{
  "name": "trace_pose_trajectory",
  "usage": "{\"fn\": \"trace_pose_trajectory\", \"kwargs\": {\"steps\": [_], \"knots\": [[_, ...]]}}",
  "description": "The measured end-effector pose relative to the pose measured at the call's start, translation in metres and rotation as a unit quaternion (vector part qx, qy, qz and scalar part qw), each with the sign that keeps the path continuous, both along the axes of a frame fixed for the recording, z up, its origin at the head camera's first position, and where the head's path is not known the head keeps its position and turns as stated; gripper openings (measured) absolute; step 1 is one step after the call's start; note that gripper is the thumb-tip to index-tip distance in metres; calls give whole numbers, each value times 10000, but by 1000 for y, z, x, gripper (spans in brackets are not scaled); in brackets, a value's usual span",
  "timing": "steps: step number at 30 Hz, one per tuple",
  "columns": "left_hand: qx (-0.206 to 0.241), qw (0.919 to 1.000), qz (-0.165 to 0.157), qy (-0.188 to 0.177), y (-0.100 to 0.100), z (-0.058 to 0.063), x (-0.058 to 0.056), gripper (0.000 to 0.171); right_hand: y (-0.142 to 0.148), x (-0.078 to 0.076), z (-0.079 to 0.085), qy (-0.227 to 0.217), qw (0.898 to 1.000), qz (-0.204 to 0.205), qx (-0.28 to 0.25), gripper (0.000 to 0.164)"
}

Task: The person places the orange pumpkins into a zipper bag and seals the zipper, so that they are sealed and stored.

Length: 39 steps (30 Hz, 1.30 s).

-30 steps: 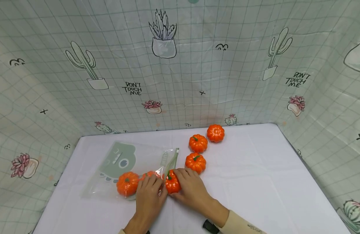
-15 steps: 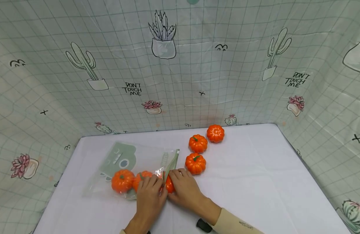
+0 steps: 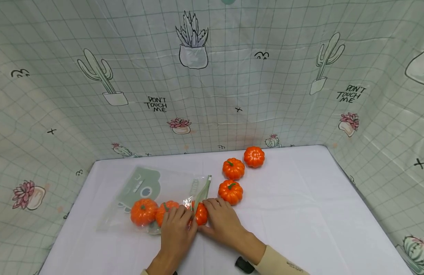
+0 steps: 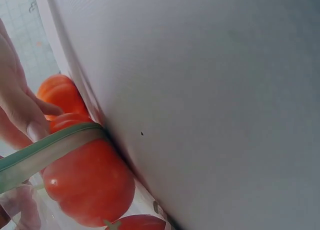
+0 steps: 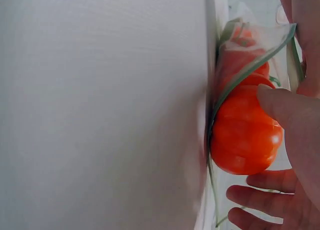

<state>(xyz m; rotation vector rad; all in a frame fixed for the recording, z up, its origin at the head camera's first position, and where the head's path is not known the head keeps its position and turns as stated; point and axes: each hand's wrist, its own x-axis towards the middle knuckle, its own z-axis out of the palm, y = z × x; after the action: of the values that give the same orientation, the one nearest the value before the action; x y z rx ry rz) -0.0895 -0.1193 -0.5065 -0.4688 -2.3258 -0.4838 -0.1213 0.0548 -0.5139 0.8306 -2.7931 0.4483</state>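
A clear zip bag [image 3: 179, 179] with a green cartoon print and green mouth strip lies on the table. Inside are orange toy pumpkins: one [image 3: 144, 212] at the left, another [image 3: 167, 209] partly behind my left hand [image 3: 175, 231]. That hand pinches the bag near its mouth; its fingertips are partly hidden. A third pumpkin [image 5: 245, 135] sits in the mouth, half covered by the strip. My right hand [image 3: 225, 223] is against its right side. In the right wrist view the thumb touches it, while the other fingers spread out straight below it.
Three more pumpkins stand outside the bag: one [image 3: 230, 192] just beyond my right hand, one [image 3: 233, 169] behind it, one [image 3: 254, 157] near the far edge. The white table [image 3: 301, 214] is enclosed by a printed cloth [image 3: 225, 88].
My right hand pushed the third pumpkin left into the bag mouth, then drew back slightly right. The pumpkins inside shifted left. My left hand stayed nearly still.
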Motion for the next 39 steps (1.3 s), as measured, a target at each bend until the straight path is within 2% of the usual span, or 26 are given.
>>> {"fn": "trace_pose_trajectory", "kwargs": {"steps": [7, 14, 18, 23, 27, 31, 36, 39], "knots": [[25, 10000, -34, -24, 0, 0, -1, 17, -9, -1, -4, 229, 9997, 118, 30, 59], [60, 10000, -69, -16, 3, -1, -4, 17, -8, 0, -4, -38, 10000, 40, -38, 59], [34, 10000, -74, -30, 4, 0, -5, 17, -5, -1, -6, -3, 9999, -25, -135, 57], [18, 9998, -58, -198, 5, 1, -6, 18, -10, -3, -7, 67, 9998, 118, -118, 39], [35, 9994, -33, -338, 6, 3, -8, 18, -13, -5, -6, -43, 9998, 135, -115, 26], [13, 9994, -21, -359, 6, 3, -10, 19, -13, -5, -4, -62, 9998, 43, -173, 29], [-13, 9994, -7, -346, 6, 2, -10, 18, -14, -5, -4, 11, 9998, 175, -126, 25], [1, 9994, -17, -341, 6, 2, -10, 18, -11, -4, -5, -32, 9998, 131, -115, 33]]}}
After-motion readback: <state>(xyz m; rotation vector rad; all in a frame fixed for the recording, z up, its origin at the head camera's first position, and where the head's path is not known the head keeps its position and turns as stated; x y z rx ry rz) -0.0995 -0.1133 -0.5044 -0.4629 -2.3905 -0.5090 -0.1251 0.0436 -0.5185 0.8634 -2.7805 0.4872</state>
